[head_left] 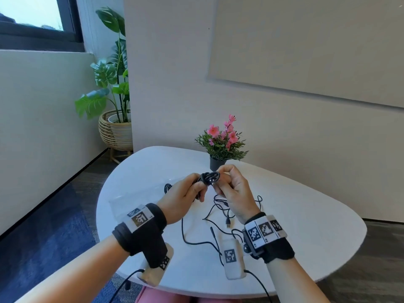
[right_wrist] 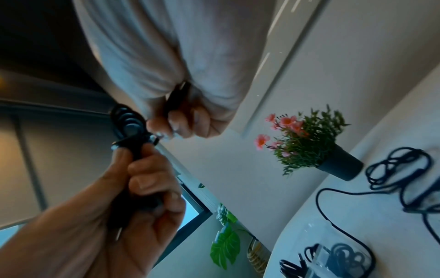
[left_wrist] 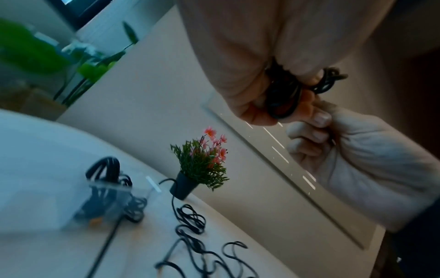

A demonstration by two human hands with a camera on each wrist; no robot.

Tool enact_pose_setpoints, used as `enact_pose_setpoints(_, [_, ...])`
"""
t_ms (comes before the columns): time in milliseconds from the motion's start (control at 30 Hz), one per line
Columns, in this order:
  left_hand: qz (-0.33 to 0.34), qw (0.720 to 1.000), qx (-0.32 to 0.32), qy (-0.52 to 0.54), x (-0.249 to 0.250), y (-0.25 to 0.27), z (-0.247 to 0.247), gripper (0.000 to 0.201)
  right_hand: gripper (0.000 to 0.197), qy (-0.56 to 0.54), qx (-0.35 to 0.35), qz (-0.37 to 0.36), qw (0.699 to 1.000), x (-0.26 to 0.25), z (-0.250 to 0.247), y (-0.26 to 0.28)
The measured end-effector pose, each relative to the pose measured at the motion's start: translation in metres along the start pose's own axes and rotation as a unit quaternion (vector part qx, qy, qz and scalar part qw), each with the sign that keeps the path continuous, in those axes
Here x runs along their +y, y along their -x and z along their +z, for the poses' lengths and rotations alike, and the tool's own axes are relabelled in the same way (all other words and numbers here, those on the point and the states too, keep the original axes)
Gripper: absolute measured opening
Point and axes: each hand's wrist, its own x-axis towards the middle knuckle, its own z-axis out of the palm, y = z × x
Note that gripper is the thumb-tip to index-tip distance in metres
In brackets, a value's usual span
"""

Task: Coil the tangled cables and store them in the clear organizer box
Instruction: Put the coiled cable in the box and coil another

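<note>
Wrist straps with printed markers sit nearest the camera, and just beyond them both hands meet above the middle of the white bench (head_left: 306, 226). The left hand (head_left: 181, 199) has its fingers curled round a small black coiled cable (head_left: 209, 177), holding the bundle upright between the two hands. The right hand (head_left: 234, 191) is also curled, its fingertips pinching the same coil from the other side; the right wrist view shows a short loose end at the coil's waist, so my judgement is that the tail is being wrapped or tucked to finish this coil.

Beneath and to the right of the hands, loose black cables (head_left: 220, 213) lie tangled on the bench, with a USB plug (head_left: 228, 223) and a thin jack plug (head_left: 212, 231) pointing toward the person.

Beyond the left hand, to its left, stands the clear organizer box (head_left: 140, 191), with dark coiled cable already showing in it in both wrist views. So the store lies leftward and slightly away from the held coil, and the left hand is the nearer one to carry it there.

Farther back, a small potted plant with pink flowers (head_left: 220, 143) stands at the bench's far edge against the wall.
</note>
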Motion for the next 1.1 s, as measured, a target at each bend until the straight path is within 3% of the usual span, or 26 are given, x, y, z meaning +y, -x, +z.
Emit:
enact_pose_setpoints(100, [-0.040, 0.990, 0.055, 0.125, -0.002, -0.003, 0.001, 0.015, 0.010, 0.025, 0.004, -0.010, 1.000, -0.001, 0.004, 0.003])
enact_pose_setpoints(133, [-0.049, 0.986, 0.063, 0.145, -0.002, -0.003, 0.000, 0.021, 0.010, 0.039, 0.000, -0.014, 0.999, 0.000, 0.005, 0.005])
enact_pose_setpoints(233, [-0.050, 0.984, 0.061, 0.160, -0.004, -0.001, -0.002, 0.039, 0.020, 0.041, -0.026, -0.014, 0.999, 0.004, 0.005, 0.012])
enact_pose_setpoints(467, [-0.080, 0.976, 0.072, 0.189, -0.009, 0.006, 0.002, 0.033, 0.021, 0.102, -0.047, -0.030, 0.993, 0.013, -0.002, 0.012])
enact_pose_setpoints(733, [-0.093, 0.964, 0.121, 0.219, -0.004, -0.001, 0.003, 0.033, 0.021, -0.036, 0.003, -0.012, 0.999, 0.014, 0.011, 0.010])
enact_pose_setpoints(833, [-0.102, 0.954, 0.133, 0.251, -0.003, -0.002, 0.008, 0.031, 0.020, -0.098, 0.061, 0.009, 0.993, 0.012, 0.020, 0.003])
enact_pose_setpoints(933, [-0.124, 0.938, 0.151, 0.287, -0.005, -0.001, 0.007, 0.028, 0.025, -0.052, 0.115, 0.039, 0.991, 0.012, 0.020, -0.006])
enact_pose_setpoints(1100, [-0.123, 0.942, 0.148, 0.274, -0.007, 0.003, 0.004, 0.028, 0.008, 0.045, 0.082, 0.011, 0.996, 0.010, 0.026, -0.003])
